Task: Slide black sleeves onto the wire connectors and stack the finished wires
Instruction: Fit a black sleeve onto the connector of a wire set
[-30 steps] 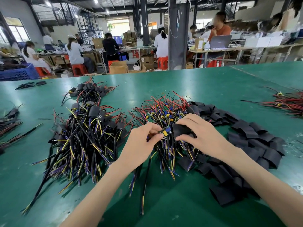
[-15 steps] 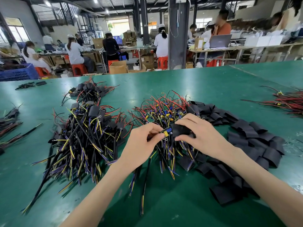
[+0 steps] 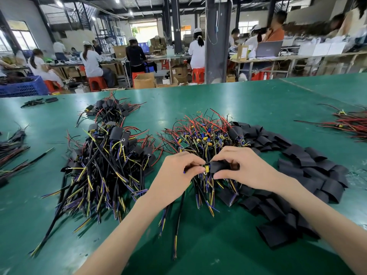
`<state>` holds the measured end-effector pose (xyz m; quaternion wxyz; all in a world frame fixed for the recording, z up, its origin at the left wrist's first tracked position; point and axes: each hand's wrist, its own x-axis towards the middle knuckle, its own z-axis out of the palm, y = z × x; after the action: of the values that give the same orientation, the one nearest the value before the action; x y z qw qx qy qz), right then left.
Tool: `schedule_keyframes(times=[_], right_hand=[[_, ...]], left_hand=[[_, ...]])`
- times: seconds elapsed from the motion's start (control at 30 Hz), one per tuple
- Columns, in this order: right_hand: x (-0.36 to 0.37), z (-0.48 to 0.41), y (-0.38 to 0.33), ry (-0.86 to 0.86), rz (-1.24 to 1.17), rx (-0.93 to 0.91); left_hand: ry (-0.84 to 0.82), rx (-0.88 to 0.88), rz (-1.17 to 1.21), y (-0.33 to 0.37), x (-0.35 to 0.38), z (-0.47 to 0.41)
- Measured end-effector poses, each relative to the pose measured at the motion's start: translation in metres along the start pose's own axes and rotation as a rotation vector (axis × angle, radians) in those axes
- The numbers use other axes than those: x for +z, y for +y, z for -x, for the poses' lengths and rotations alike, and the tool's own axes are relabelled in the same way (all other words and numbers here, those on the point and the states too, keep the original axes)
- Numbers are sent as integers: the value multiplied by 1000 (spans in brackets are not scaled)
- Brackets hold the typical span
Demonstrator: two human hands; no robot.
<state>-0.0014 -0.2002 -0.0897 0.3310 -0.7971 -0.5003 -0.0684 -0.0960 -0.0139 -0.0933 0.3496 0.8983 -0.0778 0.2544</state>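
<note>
- The black sleeve (image 3: 220,166) sits just above the near-middle of the green table (image 3: 228,98), pinched between thumb and fingers of the right hand (image 3: 247,168); its open end faces left.
- The connector (image 3: 207,168) — a small part with a yellow face — is right at the sleeve's mouth, touching it; how far it has gone in cannot be told.
- The left hand (image 3: 172,178) grasps the wire just behind the connector, fingertips curled and pressed against it.
- The wire's long black lead (image 3: 178,225) hangs from under the left hand and trails toward the near edge, coloured ends showing at its tip.
- Directly beneath and beyond both hands lies a heap of bare wires (image 3: 206,135): red, black, yellow and purple strands with blue and yellow parts showing.
- To the right of that heap, touching it, a bank of loose sleeves (image 3: 301,167) curves from the far side round to the near right.
- Left of the hands lies the stack of finished wires (image 3: 103,167), sleeves at the far end and leads fanned toward the near edge.
- A smaller stack (image 3: 108,111) lies behind it, well apart.
- Red wires (image 3: 350,124) lie at the far right edge; dark bundles (image 3: 12,149) at the far left.
- Beyond the table, people in white caps sit on red stools (image 3: 96,83) at benches — a blue crate (image 3: 23,88) at left, a laptop (image 3: 269,49) at right, a dark pillar (image 3: 217,40) between.
</note>
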Motion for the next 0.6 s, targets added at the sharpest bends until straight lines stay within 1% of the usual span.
schedule_keyframes(times=[0.17,0.33,0.47,0.6], right_hand=[[6,-1,-7,99,93,-68],[12,2,-11,149,218,-121],[10,2,-10,144,182,-132],[9,1,-10,99,122,-147]], left_hand=[[68,-98,125,4,0,0],[65,-132,146,8,0,1],[77,-132,113,10,1,1],[61,-115,45,8,0,1]])
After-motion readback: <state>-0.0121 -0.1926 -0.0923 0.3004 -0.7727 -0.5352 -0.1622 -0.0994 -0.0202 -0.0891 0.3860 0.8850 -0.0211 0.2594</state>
